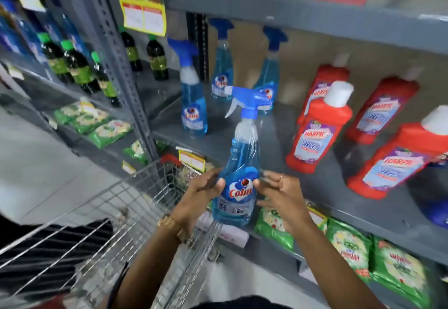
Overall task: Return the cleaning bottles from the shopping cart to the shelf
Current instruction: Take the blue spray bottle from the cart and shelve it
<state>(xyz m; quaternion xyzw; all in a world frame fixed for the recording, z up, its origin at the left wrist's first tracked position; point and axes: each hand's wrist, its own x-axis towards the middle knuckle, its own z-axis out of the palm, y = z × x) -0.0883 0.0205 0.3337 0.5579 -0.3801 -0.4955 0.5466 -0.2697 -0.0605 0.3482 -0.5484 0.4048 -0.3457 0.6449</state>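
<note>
1. Four blue spray bottles are showing: three (194, 104) (221, 71) (268, 75) are standing on the shelf (339, 211), one (238, 175) is being held.
2. Four red bottles (315, 134) (322, 83) (383, 109) (392, 163) are standing there.
3. Five dark green-capped bottles (80, 66) (52, 56) (105, 80) (131, 51) (157, 57) are showing.
4. One wire cart (97, 223) is standing below.

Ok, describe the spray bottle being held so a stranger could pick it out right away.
Start at the grey shelf with blue spray bottles and red bottles. In front of it, over the wire cart, the left hand and right hand hold one blue spray bottle. It alone is off the shelf.
</note>
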